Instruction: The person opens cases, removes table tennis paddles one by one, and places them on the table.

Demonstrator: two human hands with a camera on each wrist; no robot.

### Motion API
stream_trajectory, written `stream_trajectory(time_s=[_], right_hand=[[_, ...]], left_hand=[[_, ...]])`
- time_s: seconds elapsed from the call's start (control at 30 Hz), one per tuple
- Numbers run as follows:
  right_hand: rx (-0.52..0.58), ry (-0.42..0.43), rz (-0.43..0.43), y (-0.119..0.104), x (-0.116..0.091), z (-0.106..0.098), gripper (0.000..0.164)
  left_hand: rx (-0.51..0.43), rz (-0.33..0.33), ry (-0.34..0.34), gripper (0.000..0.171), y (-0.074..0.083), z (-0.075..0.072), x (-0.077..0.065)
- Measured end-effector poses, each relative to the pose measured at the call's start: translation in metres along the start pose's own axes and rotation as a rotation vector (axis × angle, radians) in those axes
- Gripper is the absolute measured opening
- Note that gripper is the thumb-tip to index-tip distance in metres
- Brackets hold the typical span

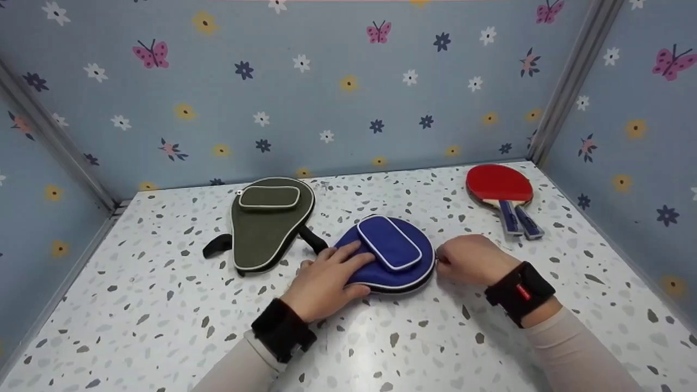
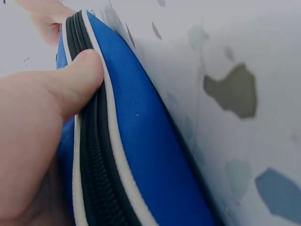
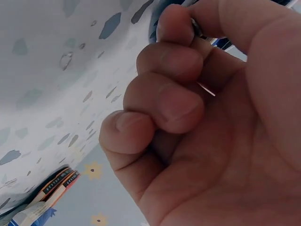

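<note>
A blue table tennis paddle case [image 1: 430, 239] with white piping and a front pocket lies on the speckled table. My left hand [image 1: 326, 280] rests on its left part, fingers spread over the top. In the left wrist view the thumb [image 2: 87, 70] presses across the black zipper [image 2: 101, 165] along the case's side. At the case's right edge my right hand [image 1: 468, 258] pinches the zipper pull between thumb and index finger, the other fingers curled in. The pull is mostly hidden by the fingertips [image 3: 176, 26] in the right wrist view.
An olive green paddle case [image 1: 261, 231] with a black strap [image 1: 218, 246] lies to the left. Two table tennis paddles, the upper one a red paddle [image 1: 498, 182], lie stacked at the back right. Flowered walls [image 1: 326, 98] enclose the table's back and sides.
</note>
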State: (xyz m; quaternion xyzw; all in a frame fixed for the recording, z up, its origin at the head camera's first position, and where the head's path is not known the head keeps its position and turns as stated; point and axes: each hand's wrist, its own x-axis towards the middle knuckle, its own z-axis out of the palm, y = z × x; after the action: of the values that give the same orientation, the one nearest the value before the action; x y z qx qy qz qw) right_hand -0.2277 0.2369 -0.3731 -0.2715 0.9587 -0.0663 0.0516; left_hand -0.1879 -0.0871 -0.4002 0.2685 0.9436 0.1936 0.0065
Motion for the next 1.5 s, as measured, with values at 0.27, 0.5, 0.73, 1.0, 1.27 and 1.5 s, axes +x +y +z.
stream_trajectory(time_s=[0.27, 0.5, 0.73, 1.0, 1.27, 1.5], right_hand=[[0.008, -0.005, -0.043, -0.006, -0.001, 0.001, 0.025], [0.048, -0.018, -0.073, -0.015, -0.001, 0.002, 0.033], [0.048, 0.008, -0.087, -0.018, 0.0, 0.007, 0.033], [-0.035, 0.087, 0.062, -0.01, 0.009, 0.013, 0.03], [-0.069, 0.176, 0.15, -0.003, 0.027, 0.019, 0.032], [-0.096, 0.157, 0.17, -0.003, 0.04, 0.02, 0.031]], left_hand=[[0.01, -0.036, 0.038, 0.06, 0.003, 0.004, 0.002], [0.038, -0.069, 0.088, 0.06, 0.007, 0.008, 0.003], [0.023, -0.097, 0.02, 0.065, 0.008, 0.005, 0.001], [-0.077, -0.034, -0.112, 0.061, 0.005, -0.014, -0.002], [-0.078, 0.049, -0.11, 0.057, 0.003, -0.013, -0.003], [-0.047, 0.044, -0.048, 0.057, 0.013, -0.002, -0.001]])
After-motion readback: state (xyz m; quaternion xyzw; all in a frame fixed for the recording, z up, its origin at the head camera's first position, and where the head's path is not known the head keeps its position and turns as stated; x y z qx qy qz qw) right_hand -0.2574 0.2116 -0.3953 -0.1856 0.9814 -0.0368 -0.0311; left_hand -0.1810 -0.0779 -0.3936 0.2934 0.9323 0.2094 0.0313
